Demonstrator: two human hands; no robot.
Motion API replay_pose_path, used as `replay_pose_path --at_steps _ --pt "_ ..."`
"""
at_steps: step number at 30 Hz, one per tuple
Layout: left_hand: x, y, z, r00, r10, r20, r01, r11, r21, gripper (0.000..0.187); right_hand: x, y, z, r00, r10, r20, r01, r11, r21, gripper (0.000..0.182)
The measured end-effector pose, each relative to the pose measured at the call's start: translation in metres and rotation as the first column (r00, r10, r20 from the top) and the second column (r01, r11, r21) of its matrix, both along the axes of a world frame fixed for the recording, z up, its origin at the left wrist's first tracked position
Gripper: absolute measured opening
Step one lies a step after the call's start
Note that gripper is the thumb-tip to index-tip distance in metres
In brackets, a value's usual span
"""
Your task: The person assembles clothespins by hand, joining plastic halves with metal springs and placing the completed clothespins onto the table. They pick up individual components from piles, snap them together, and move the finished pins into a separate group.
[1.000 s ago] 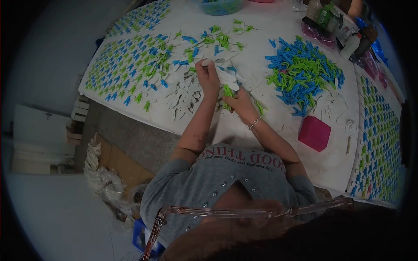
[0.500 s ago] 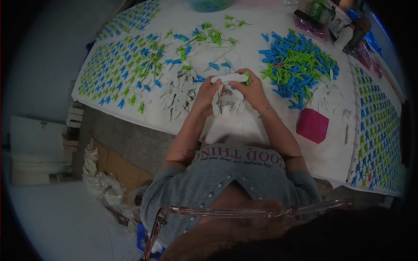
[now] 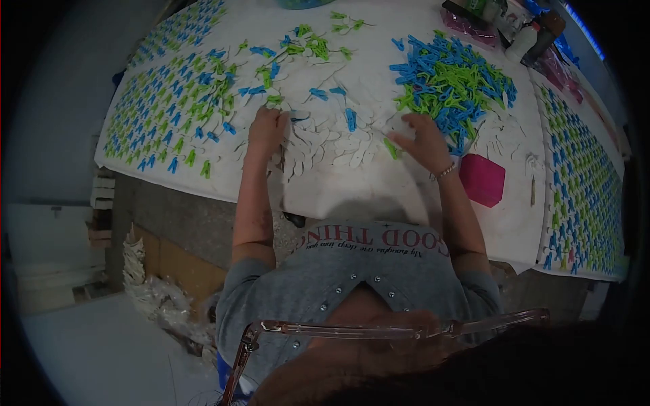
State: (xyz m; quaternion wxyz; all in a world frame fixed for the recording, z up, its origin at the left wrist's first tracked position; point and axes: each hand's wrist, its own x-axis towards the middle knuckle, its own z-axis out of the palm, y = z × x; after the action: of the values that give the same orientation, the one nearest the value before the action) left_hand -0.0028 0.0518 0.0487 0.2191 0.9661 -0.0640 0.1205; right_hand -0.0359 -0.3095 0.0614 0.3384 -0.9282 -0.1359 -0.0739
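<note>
My left hand (image 3: 268,130) is over the left middle of the white table, its fingers bent together; what they hold, if anything, is hidden. Just beyond its fingertips is a green clip (image 3: 274,99). My right hand (image 3: 423,141) has thumb and fingers apart beside the heap of blue and green clips (image 3: 460,84), with nothing visible between them. A single green clip (image 3: 391,148) lies just below its thumb. Between my hands, flat white pieces (image 3: 352,145) are spread on the table, with a blue clip (image 3: 351,119) just above them.
Rows of blue and green clips (image 3: 159,111) cover the table's left side, and more rows (image 3: 586,183) its right side. A pink box (image 3: 482,180) sits right of my right forearm. Bottles (image 3: 523,42) stand at the back right. A bowl (image 3: 302,3) is at the far edge.
My hands have moved apart, the left one leftward and the right one rightward. The white piece and green clip they held together are released from that grip. The view has shifted slightly.
</note>
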Motion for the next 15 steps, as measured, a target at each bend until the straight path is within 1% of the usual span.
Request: replay_pose_path --at_steps 1,2,3,4,5,6,7,9,10,12,13,14,15 --pt "-0.004 -0.006 0.002 0.987 0.038 0.156 -0.049 0.996 0.068 0.023 -0.011 0.003 -0.012 1.000 0.006 0.000 -0.006 1.000 -0.002 0.045" --pt "-0.007 -0.013 0.005 0.948 0.063 0.311 -0.107 0.986 0.127 0.024 -0.020 0.007 -0.027 1.000 0.013 0.010 -0.012 0.998 -0.064 0.041" --pt "-0.009 -0.021 0.009 0.948 0.065 0.313 -0.109 0.986 0.124 0.024 -0.023 0.009 -0.039 1.000 0.018 0.021 -0.015 0.992 -0.127 0.036" --pt "-0.011 -0.031 0.014 0.945 -0.019 0.326 -0.012 0.996 0.091 0.026 -0.021 0.010 -0.046 1.000 0.019 0.024 -0.015 0.991 -0.131 0.036" --pt "-0.015 -0.043 0.019 0.935 -0.100 0.340 0.086 0.995 0.058 0.030 -0.021 0.011 -0.052 0.997 0.016 0.069 -0.009 0.994 -0.108 0.035" --pt "-0.020 -0.061 0.025 0.906 -0.266 0.328 0.279 0.960 0.009 0.031 -0.020 0.011 -0.054 0.993 0.015 0.117 -0.005 0.996 -0.086 0.034" --pt "-0.028 -0.081 0.030 0.846 -0.421 0.326 0.457 0.888 -0.040 0.031 -0.019 0.013 -0.046 0.992 0.024 0.121 -0.013 0.996 -0.092 0.034" --pt "-0.046 -0.123 0.033 0.790 -0.471 0.393 0.569 0.801 -0.185 0.026 -0.020 0.022 -0.019 0.989 0.112 -0.101 -0.094 0.981 0.173 0.028" --pt "-0.046 -0.129 0.030 0.794 -0.463 0.395 0.563 0.804 -0.190 0.026 -0.022 0.026 -0.006 0.988 0.119 -0.102 -0.101 0.981 0.167 0.028" --pt "-0.045 -0.134 0.021 0.835 -0.514 0.195 0.542 0.829 -0.137 0.019 -0.024 0.031 0.014 0.930 0.329 -0.164 -0.252 0.896 0.366 0.022" --pt "-0.045 -0.133 0.017 0.836 -0.509 0.204 0.539 0.831 -0.138 0.019 -0.020 0.030 0.015 0.930 0.332 -0.160 -0.259 0.897 0.359 0.022" --pt "-0.046 -0.131 0.013 0.873 -0.460 0.160 0.483 0.861 -0.157 0.017 -0.015 0.028 0.014 0.855 0.426 -0.295 -0.320 0.882 0.347 0.020" --pt "-0.047 -0.128 0.007 0.905 -0.410 0.112 0.425 0.888 -0.174 0.020 -0.011 0.025 0.011 0.753 0.501 -0.426 -0.377 0.859 0.345 0.019"
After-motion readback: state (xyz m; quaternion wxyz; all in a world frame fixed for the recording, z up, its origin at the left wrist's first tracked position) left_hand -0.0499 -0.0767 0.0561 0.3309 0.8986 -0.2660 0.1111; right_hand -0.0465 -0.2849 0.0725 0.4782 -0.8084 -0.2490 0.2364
